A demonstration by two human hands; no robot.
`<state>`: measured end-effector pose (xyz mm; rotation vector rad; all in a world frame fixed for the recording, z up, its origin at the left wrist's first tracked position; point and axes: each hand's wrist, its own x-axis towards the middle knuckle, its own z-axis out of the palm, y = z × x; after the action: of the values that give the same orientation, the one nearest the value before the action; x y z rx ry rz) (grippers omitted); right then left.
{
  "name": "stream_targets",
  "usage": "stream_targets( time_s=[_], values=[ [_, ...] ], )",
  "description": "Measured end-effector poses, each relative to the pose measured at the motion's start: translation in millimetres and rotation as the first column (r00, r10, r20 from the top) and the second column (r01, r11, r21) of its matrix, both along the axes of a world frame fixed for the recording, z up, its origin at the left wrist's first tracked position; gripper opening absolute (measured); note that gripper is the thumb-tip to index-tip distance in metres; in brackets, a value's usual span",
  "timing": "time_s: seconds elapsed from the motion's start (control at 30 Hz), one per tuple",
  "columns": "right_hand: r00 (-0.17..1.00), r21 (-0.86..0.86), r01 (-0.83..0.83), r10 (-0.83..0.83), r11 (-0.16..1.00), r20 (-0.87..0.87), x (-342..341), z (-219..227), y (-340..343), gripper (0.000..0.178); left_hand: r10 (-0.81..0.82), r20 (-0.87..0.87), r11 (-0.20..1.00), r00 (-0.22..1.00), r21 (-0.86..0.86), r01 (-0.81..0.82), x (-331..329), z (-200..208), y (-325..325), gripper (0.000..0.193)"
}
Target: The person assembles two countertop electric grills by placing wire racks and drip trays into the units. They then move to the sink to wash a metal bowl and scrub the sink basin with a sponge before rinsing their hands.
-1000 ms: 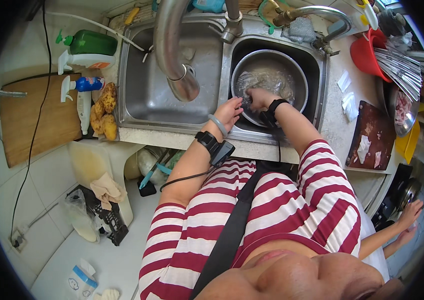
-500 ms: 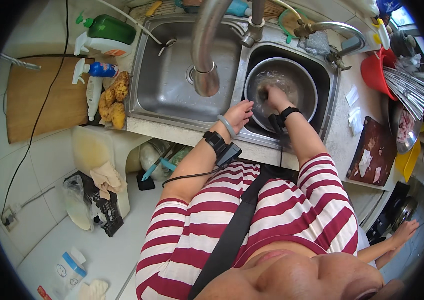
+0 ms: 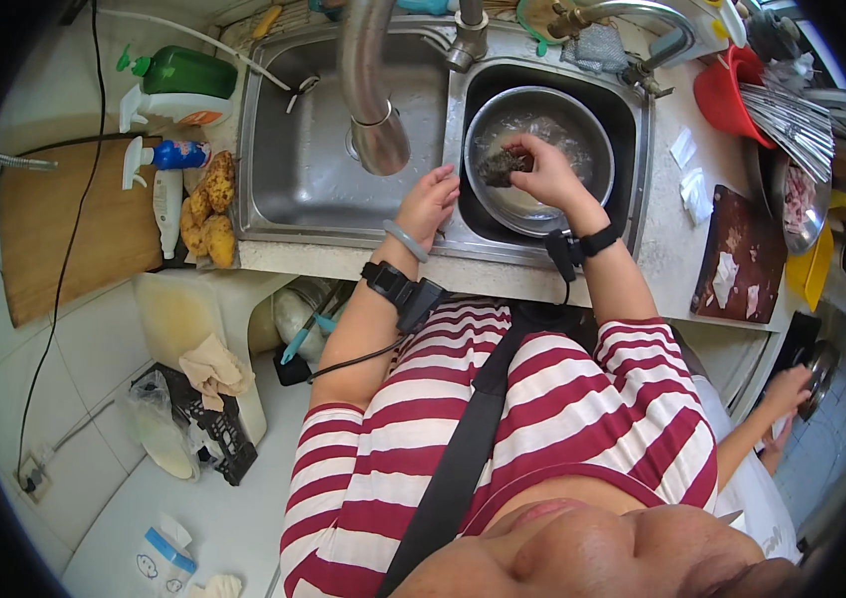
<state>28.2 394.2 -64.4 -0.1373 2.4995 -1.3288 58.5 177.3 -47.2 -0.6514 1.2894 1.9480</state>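
A round steel bowl (image 3: 597,125) with some water in it sits in the right sink basin (image 3: 635,130). My right hand (image 3: 547,171) is closed on a dark, rough scrubbing pad (image 3: 499,168) and holds it above the water, inside the left part of the bowl's rim. My left hand (image 3: 427,207) is open with fingers stretched out, over the front of the sink near the divider, with nothing in it. The steel faucet (image 3: 379,135) hangs over the left basin (image 3: 293,179).
Spray bottles (image 3: 178,154) and knobbly potatoes (image 3: 208,209) lie left of the sink. On the right are a red container (image 3: 722,90) of skewers, a cutting board (image 3: 742,254) and a metal bowl of meat (image 3: 804,199). Another person's hand (image 3: 787,391) shows at lower right.
My right hand has lifted from the water with the scrubbing pad now in plain sight. My left hand has drawn left, away from the bowl. The other person's hands have moved up.
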Motion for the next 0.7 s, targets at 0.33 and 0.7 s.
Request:
stream_targets(
  time_s=[0.33, 0.7],
  values=[
    [0.898, -0.705, 0.340, 0.008, 0.622, 0.440, 25, 52, -21, 0.033, -0.047, -0.395, 0.990, 0.917, 0.102, 0.095, 5, 48, 10, 0.055],
    [0.872, -0.484, 0.356, -0.099, 0.800, 0.479, 37, 71, -14, 0.034, 0.245, -0.090, 0.969, 0.965, 0.059, -0.240, -75, 34, -91, 0.026]
  ],
)
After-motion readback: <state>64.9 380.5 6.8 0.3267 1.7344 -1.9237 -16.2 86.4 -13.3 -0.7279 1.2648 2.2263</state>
